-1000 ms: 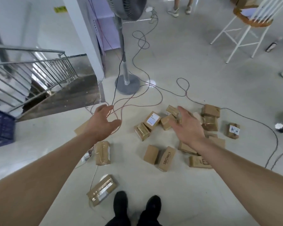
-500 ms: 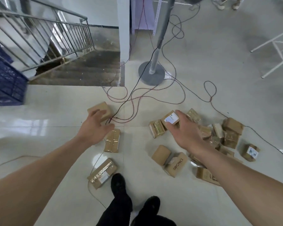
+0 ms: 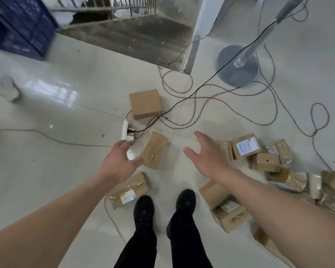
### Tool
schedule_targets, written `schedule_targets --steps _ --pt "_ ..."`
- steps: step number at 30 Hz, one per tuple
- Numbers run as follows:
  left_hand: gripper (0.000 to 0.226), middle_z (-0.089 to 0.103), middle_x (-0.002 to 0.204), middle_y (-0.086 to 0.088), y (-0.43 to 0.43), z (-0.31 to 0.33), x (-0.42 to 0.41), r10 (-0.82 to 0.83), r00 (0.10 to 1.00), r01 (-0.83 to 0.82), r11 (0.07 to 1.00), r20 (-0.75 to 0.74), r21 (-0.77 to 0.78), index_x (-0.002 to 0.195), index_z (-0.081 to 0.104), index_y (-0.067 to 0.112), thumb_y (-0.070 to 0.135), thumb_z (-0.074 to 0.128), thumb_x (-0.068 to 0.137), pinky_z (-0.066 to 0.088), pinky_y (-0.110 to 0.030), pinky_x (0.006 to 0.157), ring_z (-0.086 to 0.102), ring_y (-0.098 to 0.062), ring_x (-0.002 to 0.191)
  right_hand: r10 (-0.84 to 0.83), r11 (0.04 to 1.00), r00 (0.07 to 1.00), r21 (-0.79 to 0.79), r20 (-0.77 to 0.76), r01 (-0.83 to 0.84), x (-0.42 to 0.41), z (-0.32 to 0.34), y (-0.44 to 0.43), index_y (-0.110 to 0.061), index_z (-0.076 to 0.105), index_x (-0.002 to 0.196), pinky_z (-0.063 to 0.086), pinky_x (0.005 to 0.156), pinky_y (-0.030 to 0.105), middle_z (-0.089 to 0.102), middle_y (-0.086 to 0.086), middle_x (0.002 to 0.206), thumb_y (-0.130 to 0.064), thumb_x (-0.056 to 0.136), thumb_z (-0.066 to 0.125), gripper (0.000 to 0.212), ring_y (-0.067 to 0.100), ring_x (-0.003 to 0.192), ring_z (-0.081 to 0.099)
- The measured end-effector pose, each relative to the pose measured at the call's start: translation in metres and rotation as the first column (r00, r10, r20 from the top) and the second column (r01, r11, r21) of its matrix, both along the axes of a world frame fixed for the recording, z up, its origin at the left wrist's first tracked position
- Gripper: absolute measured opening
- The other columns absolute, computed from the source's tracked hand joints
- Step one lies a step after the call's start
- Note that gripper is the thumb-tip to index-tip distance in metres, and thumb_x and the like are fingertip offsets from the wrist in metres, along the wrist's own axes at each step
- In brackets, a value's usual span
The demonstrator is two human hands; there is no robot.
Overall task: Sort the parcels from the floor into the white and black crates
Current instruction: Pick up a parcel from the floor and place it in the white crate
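Observation:
Several brown cardboard parcels lie on the pale tiled floor. A taped parcel [image 3: 154, 149] lies just right of my left hand [image 3: 120, 159], whose fingers are spread and hold nothing. A labelled taped parcel [image 3: 129, 190] lies below that hand, near my shoes. A plain square box [image 3: 145, 103] sits farther off among the cables. My right hand [image 3: 207, 157] hovers with straight fingers left of a cluster of parcels, one with a white label [image 3: 246, 147]. A box marked SIBIONICS [image 3: 233, 219] lies under my right forearm. No white or black crate is in view.
Thin cables [image 3: 201, 105] loop over the floor around a fan's round base [image 3: 238, 66]. A white power strip [image 3: 124, 130] lies by the square box. A stairwell [image 3: 139, 33] opens at the top, beside a blue crate [image 3: 17, 26]. Someone's shoe [image 3: 6, 88] shows at the left edge.
The view has tipped down and nearer to the floor. My left hand has drawn back from the square box to beside the taped parcel. My right hand has moved left, off the labelled parcel.

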State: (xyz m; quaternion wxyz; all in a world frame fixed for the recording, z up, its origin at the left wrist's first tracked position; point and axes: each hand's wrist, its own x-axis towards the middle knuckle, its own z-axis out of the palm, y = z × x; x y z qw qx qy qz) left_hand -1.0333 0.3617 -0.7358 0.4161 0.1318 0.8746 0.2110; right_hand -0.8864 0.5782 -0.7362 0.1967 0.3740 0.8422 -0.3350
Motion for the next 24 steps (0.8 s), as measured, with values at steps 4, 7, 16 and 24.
schedule_targets --steps 4,7,16,24 --pt "0.071 0.029 0.161 0.003 0.007 -0.094 -0.002 0.066 0.997 -0.066 0.998 0.042 -0.014 0.152 0.041 0.023 0.039 0.068 0.089 0.034 -0.033 0.109 0.043 -0.023 0.138 0.088 0.996 0.996 -0.011 0.023 -0.088 -0.033 -0.098 0.001 -0.023 0.025 0.161 0.031 0.118 0.043 0.030 -0.002 0.165 -0.058 0.097 0.051 0.077 0.022 0.150 0.031" --pt "0.072 0.030 0.161 0.003 0.011 -0.166 0.000 0.145 0.987 -0.144 0.989 0.073 -0.015 0.153 0.039 0.023 0.039 0.068 0.089 0.032 -0.032 0.109 0.042 -0.021 0.140 0.149 0.989 0.988 -0.025 0.032 -0.148 -0.052 -0.170 -0.001 -0.023 0.028 0.160 0.032 0.118 0.043 0.034 -0.003 0.163 -0.058 0.095 0.053 0.078 0.021 0.148 0.033" --pt "0.054 0.062 0.107 0.006 0.017 -0.317 0.037 0.541 0.779 -0.534 0.837 0.316 -0.119 0.125 0.050 0.031 0.038 0.074 0.077 0.040 -0.032 0.089 0.057 -0.025 0.108 0.251 0.966 0.966 -0.074 0.064 -0.246 -0.088 -0.333 -0.011 -0.029 0.037 0.152 0.039 0.111 0.048 0.038 0.003 0.150 -0.057 0.080 0.064 0.082 0.027 0.144 0.035" --pt "0.019 0.065 0.080 0.002 0.032 -0.335 0.050 0.649 0.606 -0.731 0.682 0.460 0.002 0.092 0.063 0.023 0.025 0.058 0.074 0.040 -0.033 0.065 0.060 -0.020 0.076 -0.014 0.993 1.000 -0.120 0.024 0.017 -0.071 -0.348 0.003 -0.030 0.068 0.131 0.044 0.102 0.033 0.055 0.005 0.127 -0.055 0.076 0.060 0.061 0.024 0.119 0.057"
